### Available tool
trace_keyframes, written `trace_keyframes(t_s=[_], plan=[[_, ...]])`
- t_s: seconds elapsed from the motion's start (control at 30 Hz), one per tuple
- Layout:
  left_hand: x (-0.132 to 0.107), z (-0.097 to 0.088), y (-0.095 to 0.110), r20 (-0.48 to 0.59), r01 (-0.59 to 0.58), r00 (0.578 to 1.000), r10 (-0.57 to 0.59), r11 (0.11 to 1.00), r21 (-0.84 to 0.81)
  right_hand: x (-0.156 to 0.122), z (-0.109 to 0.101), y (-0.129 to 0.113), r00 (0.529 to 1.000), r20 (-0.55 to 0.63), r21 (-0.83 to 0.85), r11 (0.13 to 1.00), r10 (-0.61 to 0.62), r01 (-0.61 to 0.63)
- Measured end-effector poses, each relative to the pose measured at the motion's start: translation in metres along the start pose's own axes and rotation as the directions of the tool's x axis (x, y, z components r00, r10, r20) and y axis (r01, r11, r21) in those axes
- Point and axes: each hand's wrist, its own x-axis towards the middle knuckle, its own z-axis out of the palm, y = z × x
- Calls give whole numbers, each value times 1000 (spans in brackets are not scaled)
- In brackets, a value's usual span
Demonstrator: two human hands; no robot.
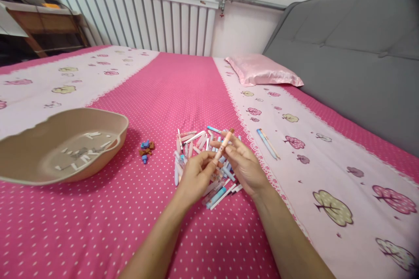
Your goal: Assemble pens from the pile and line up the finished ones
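Both my hands are on a peach-coloured pen barrel (pixel 224 145) with a brown end, held tilted above a pile of pen parts (pixel 179 170). My left hand (pixel 196 175) pinches its lower end between thumb and fingers. Higher up on the barrel, the thumb and fingers of my right hand (pixel 245 165) close around it near the brown end. Pink, white, pale blue and clear pieces make up the pile, partly hidden by my hands. A blue pen and a peach one, the assembled-looking pens (pixel 267 143), lie side by side to the right.
At the left stands a beige basin (pixel 108 118) with several white and clear pieces inside. Small blue and brown pieces (pixel 146 151) lie between it and the pile. Further back are a pink pillow (pixel 262 71), a grey headboard (pixel 347 43) and a white radiator (pixel 140 17).
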Motion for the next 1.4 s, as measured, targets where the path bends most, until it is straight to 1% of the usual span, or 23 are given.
trace_keyframes(t_s=[0.13, 0.23, 0.43, 0.57, 0.73, 0.87, 0.97, 1.03, 1.2, 1.4], plan=[[0, 0, 0, 5, 3, 1000, -3, 1000, -1, 1, -1, 2, 1000, -5, -49, 999, 3, -3], [-1, 0, 1, -2, 4, 1000, -4, 1000, 7, 2, -2, 3, 999, -29, -60, 998, -18, 16], [-1, 1, -1, 9, -35, 999, 34, 999, 38, 2, -3, 4, 996, -86, -79, 997, -12, 6], [0, 3, 0, -2, -21, 1000, 21, 999, 26, 2, -3, 4, 994, -103, -100, 995, -23, 13], [-1, 4, 2, -53, 1, 999, 0, 1000, 14, 1, -3, 3, 995, -100, -92, 996, -15, 5], [-2, 2, 4, -15, 36, 999, -37, 998, -48, 0, -1, -1, 999, -49, -31, 999, -9, 8], [-2, 1, 4, 17, 49, 999, -49, 997, -57, 0, -1, -3, 1000, 3, 18, 1000, 1, -1], [-2, 0, 3, 30, 47, 999, -45, 997, -58, 0, -1, -2, 1000, 6, 31, 999, 17, -17], [-1, -1, -1, 47, 35, 998, -34, 999, -29, 2, -2, 0, 999, -37, 27, 999, 21, -20], [-3, 1, 4, 33, 27, 999, -26, 999, -28, 3, -3, 2, 994, -103, 20, 1000, 18, -16]])
